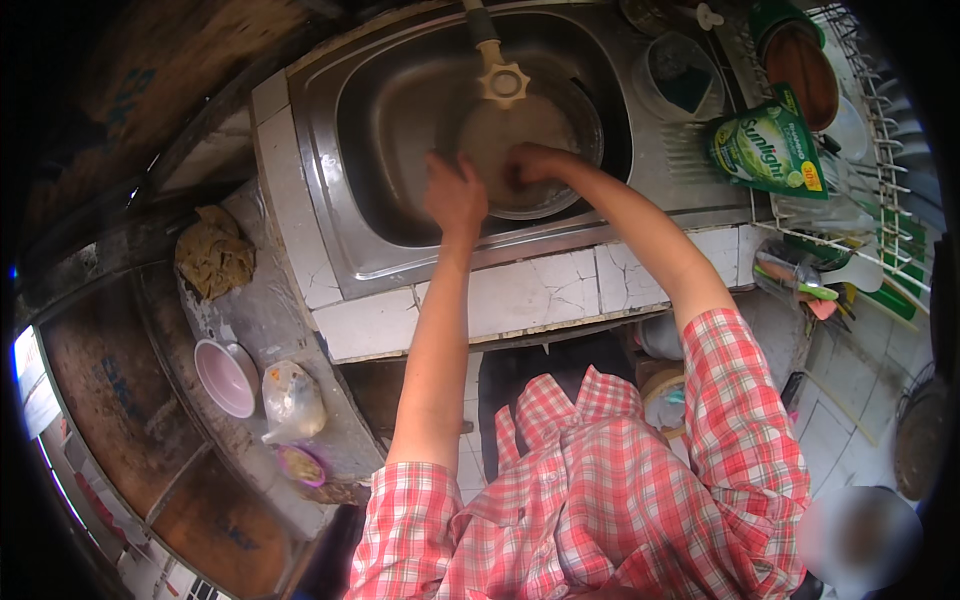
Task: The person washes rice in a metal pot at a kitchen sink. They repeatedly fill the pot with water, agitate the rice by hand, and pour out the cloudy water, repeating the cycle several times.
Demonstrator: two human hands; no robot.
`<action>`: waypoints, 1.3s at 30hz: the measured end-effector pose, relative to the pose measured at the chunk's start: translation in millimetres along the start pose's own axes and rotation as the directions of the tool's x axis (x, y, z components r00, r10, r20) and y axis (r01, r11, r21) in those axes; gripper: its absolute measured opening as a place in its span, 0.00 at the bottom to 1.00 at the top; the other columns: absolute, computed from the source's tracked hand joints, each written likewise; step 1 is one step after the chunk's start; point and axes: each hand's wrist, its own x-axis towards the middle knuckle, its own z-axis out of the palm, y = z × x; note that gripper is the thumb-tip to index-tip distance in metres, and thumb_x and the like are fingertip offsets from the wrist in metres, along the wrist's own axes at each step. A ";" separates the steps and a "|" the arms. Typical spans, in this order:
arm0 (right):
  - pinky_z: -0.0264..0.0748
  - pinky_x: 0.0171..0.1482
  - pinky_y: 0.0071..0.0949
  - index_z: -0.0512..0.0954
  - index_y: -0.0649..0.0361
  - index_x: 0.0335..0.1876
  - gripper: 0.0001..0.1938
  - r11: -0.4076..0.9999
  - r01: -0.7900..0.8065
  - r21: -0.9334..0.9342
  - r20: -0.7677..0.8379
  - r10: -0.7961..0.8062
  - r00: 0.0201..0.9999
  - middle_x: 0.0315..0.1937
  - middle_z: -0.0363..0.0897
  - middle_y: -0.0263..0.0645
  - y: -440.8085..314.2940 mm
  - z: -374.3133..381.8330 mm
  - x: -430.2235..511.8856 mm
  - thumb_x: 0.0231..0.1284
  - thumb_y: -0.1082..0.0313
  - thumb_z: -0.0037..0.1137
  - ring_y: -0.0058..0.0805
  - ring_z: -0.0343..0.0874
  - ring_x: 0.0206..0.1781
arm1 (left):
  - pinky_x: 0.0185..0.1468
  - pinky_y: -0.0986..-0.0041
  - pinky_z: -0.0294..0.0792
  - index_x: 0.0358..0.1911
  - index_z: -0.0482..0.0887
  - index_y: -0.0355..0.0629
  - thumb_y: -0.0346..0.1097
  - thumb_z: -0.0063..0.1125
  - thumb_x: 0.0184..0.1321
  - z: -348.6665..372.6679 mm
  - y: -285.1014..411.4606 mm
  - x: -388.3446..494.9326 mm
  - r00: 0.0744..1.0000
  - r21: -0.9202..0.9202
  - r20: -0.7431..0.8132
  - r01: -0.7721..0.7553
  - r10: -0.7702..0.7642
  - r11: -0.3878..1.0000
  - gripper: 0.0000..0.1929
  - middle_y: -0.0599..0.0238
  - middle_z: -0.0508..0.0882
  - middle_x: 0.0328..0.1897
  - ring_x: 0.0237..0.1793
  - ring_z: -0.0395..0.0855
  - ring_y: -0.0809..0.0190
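Observation:
A round metal pot sits in the stainless-steel sink basin, holding cloudy, pale liquid. What lies under the liquid's surface cannot be made out. At the pot's near left rim is my left hand, with thumb and fingers on either side of the edge. My right hand reaches inside the pot from the right. Its fingers curl downward and their tips are hidden, so whether they grip anything does not show. Above the pot hangs a cream plastic tap with a star-shaped handle.
On the right drainboard are a clear tub with a scouring pad and a green Sunlight soap pouch. A wire dish rack stands beyond. A brown cloth, pink bowl and knotted plastic bag lie on the left ledge.

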 end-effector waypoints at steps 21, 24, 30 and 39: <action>0.67 0.33 0.18 0.81 0.63 0.47 0.12 0.328 0.037 0.944 -0.140 0.297 0.944 0.33 0.76 0.26 -101.6 -33.1 -41.6 0.60 0.67 0.63 0.14 0.68 0.32 | 0.46 0.63 0.73 0.54 0.78 0.37 0.33 0.56 0.63 -51.1 -11.4 -6.1 0.875 -0.211 -0.295 -0.451 0.384 0.867 0.17 0.57 0.85 0.39 0.34 0.83 0.52; 0.68 0.35 0.19 0.81 0.62 0.48 0.11 0.273 0.045 0.961 -0.127 0.293 0.948 0.33 0.76 0.26 -122.4 -34.3 -35.1 0.61 0.69 0.62 0.14 0.69 0.32 | 0.46 0.66 0.73 0.52 0.81 0.39 0.28 0.61 0.57 -68.1 -7.1 -9.2 0.956 -0.553 -0.111 -0.286 0.271 0.782 0.17 0.59 0.85 0.38 0.37 0.84 0.56; 0.69 0.35 0.20 0.81 0.61 0.47 0.10 0.142 0.079 0.987 -0.102 0.161 0.982 0.31 0.75 0.25 -159.7 -36.7 -13.1 0.62 0.70 0.61 0.15 0.69 0.32 | 0.42 0.69 0.74 0.46 0.85 0.40 0.25 0.63 0.55 -97.6 -14.6 12.2 0.931 -0.547 -0.238 -0.364 0.276 0.754 0.14 0.58 0.86 0.37 0.38 0.86 0.56; 0.74 0.39 0.22 0.81 0.59 0.47 0.09 0.165 0.072 0.984 -0.096 0.146 0.985 0.36 0.78 0.27 -181.5 -29.6 15.5 0.63 0.68 0.61 0.16 0.70 0.34 | 0.40 0.71 0.75 0.38 0.87 0.40 0.23 0.65 0.52 -115.2 -40.6 29.5 0.925 -0.529 -0.279 -0.373 0.258 0.762 0.09 0.59 0.85 0.34 0.36 0.87 0.57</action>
